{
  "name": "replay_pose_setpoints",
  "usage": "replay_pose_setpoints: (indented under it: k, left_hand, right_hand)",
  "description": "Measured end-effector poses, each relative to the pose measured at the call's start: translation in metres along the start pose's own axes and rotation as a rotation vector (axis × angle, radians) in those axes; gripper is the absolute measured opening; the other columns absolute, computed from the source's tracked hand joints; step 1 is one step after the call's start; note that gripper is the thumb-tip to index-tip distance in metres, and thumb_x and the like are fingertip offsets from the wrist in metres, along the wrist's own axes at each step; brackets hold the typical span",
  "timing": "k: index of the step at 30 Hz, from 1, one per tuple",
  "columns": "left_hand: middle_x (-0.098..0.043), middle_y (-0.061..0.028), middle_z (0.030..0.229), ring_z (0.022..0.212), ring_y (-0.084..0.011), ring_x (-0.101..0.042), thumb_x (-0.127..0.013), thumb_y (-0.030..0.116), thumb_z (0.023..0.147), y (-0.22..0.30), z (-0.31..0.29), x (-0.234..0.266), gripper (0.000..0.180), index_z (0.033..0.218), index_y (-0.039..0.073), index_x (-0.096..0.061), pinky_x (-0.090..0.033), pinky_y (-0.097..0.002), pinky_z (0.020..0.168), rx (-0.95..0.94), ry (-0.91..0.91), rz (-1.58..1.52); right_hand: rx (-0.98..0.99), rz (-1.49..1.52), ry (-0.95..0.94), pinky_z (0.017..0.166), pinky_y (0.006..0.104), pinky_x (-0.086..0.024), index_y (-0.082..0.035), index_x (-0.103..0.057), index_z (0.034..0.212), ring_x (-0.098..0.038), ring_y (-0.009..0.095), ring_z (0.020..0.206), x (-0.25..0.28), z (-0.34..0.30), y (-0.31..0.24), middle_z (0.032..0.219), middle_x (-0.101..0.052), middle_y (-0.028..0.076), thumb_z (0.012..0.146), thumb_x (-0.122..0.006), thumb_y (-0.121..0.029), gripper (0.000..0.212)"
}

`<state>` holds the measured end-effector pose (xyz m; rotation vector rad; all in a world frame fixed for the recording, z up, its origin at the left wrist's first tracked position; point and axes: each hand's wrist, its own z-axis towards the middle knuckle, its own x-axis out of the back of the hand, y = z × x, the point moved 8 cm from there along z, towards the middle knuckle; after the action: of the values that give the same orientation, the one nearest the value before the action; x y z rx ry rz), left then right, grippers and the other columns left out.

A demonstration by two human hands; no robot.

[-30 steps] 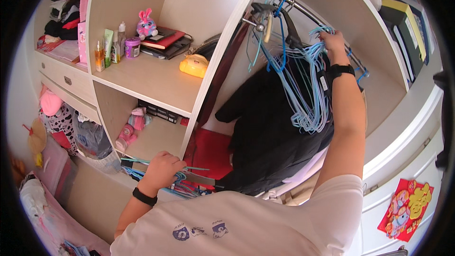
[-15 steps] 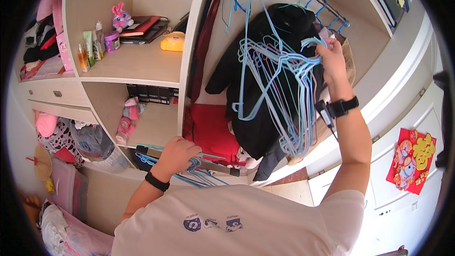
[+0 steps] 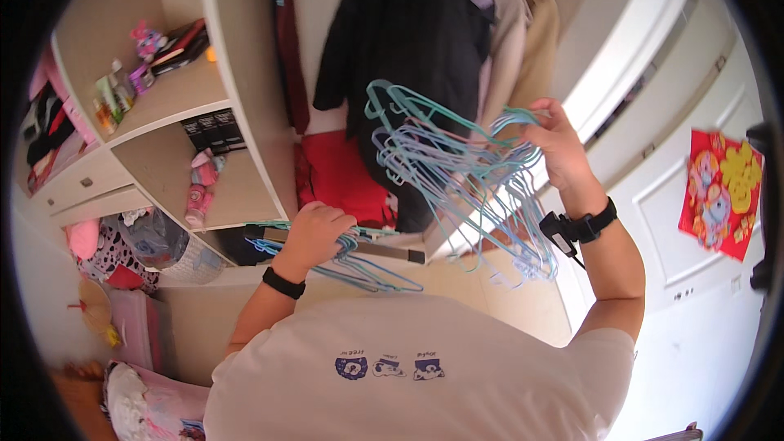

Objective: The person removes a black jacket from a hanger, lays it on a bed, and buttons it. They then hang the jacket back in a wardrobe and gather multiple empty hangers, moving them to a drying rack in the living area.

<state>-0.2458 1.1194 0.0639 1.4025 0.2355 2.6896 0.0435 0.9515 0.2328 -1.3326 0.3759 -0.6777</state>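
Observation:
My right hand is closed around the hooks of a thick bundle of blue, green and lilac clothes hangers. The bundle hangs in front of the open wardrobe, its lower ends spread and slightly blurred. Lower and to the left, my left hand grips a smaller bunch of blue and green hangers. A dark bar-like piece lies along that bunch; whether my left hand holds it too I cannot tell. Behind the right-hand bundle hangs a black coat.
Pale and tan garments hang beside the coat. A red cloth lies on the wardrobe floor. On the left, shelves hold bottles, a plush toy and dark boxes. A white door with a red decoration stands at the right.
The view has tilted down and turned right. The bundle in my right hand has come away from the coat, lower and nearer me, swinging. My left hand keeps its bunch.

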Motion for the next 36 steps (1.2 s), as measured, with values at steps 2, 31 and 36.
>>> replay_pose_setpoints:
  k: [2, 31, 36]
  left_hand:
    - [-0.064, -0.0058, 0.079, 0.078, -0.0273, -0.062, -0.069, 0.008, 0.062, 0.025, 0.008, -0.017, 0.030, 0.092, 0.011, -0.066, -0.048, -0.0407, 0.078, -0.004, -0.019, -0.030]
    - [-0.064, -0.0062, 0.082, 0.074, -0.0297, -0.063, -0.070, 0.012, 0.070, 0.285, 0.189, -0.255, 0.022, 0.092, 0.012, -0.065, -0.049, -0.0405, 0.061, -0.476, -0.331, -0.670]
    - [-0.064, -0.0055, 0.081, 0.074, -0.0288, -0.063, -0.069, 0.011, 0.070, 0.344, 0.227, -0.303, 0.023, 0.092, 0.013, -0.065, -0.048, -0.0411, 0.060, -0.629, -0.373, -0.778]
  right_hand:
    - [-0.062, -0.036, -0.035, 0.070, 0.0254, -0.045, -0.007, -0.047, 0.116, -0.059, 0.012, 0.080, 0.015, -0.026, 0.023, 0.092, -0.064, 0.004, 0.079, -0.064, 0.002, 0.042]
    - [-0.350, -0.532, 0.649, 0.073, 0.0298, -0.049, -0.007, -0.053, 0.113, -0.060, 0.016, 0.080, 0.377, -0.244, 0.142, 0.089, -0.064, 0.007, 0.079, -0.065, -0.004, 0.036]
    - [-0.296, -0.525, 0.755, 0.073, 0.0312, -0.050, -0.008, -0.053, 0.112, -0.061, 0.016, 0.081, 0.416, -0.252, 0.169, 0.091, -0.066, 0.009, 0.078, -0.065, -0.005, 0.035]
